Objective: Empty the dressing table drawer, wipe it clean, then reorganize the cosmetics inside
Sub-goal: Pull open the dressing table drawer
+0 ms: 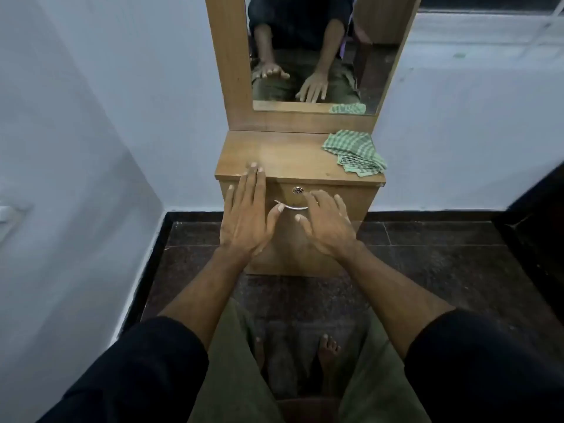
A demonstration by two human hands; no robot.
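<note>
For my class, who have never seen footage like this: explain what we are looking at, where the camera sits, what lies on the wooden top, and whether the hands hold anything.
This is one picture from a camera worn on a person's head, looking down at their own two hands. The left hand and right hand are spread open before the closed drawer and its metal handle, holding nothing. A green checked cloth lies on the dressing table. The mirror shows the person's reflection.

Your right hand covers the right end of the drawer handle, and both hands hide much of the drawer front. You cannot see inside the shut drawer. The mirror is cut off at the top edge.
</note>
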